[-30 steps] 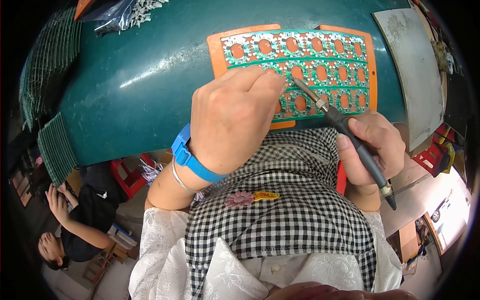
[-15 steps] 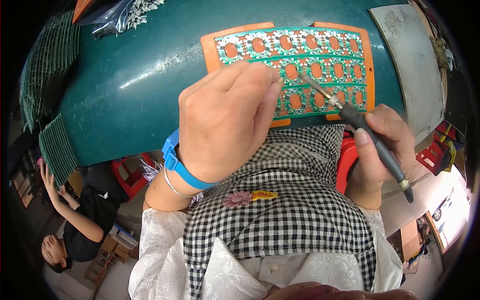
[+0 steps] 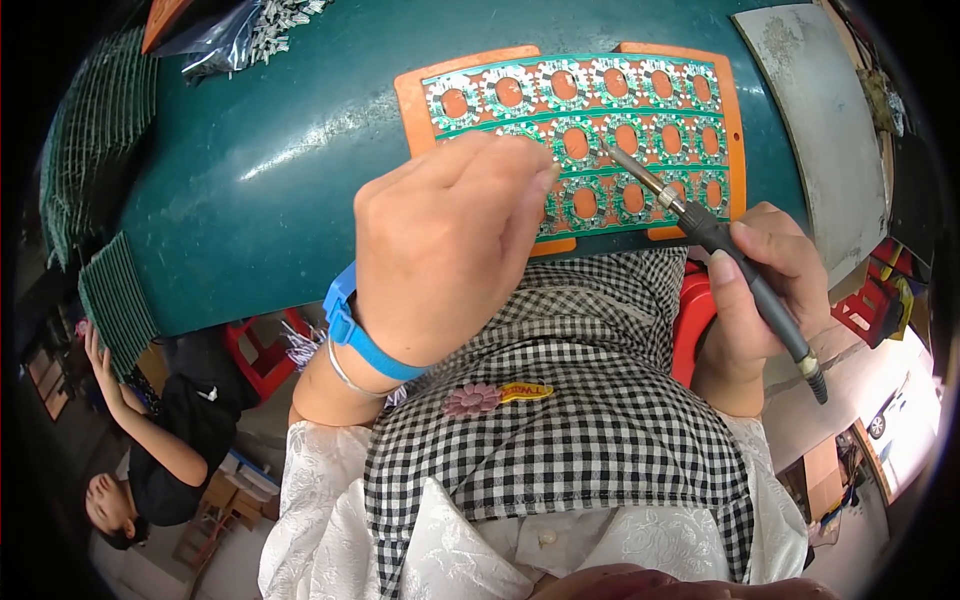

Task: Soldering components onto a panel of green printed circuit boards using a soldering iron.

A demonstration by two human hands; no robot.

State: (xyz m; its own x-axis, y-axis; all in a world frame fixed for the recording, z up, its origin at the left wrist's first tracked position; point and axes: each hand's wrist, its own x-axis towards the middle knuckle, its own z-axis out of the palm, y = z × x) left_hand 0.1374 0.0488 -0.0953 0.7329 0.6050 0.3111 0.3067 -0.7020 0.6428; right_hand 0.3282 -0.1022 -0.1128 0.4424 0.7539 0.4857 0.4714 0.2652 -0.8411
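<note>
My right hand (image 3: pixel 765 290) grips a soldering iron (image 3: pixel 705 228) by its dark handle, thumb along the side. The iron slants up and left, its metal tip over the middle row of a green circuit board panel (image 3: pixel 668 115). Several round-holed units in rows make up this panel, which lies in an orange holder (image 3: pixel 736 165). Over the panel's lower left part, my left hand (image 3: pixel 445 225) is closed in a pinch and covers some units. What its fingertips hold is too fine to make out. A blue strap (image 3: pixel 375 355) circles the left wrist.
A plastic bag (image 3: pixel 220 45) with small metal parts lies at the back left of the green table (image 3: pixel 260 220). Ribbed green stacks (image 3: pixel 100 140) stand at the left edge. A grey board (image 3: pixel 820 130) lies to the right. Another person (image 3: pixel 175 450) is at lower left.
The panel and its holder appear slightly further left in the view. My left hand's fingertips have shifted slightly left and down; the iron stays in my right hand, its tip still over the panel.
</note>
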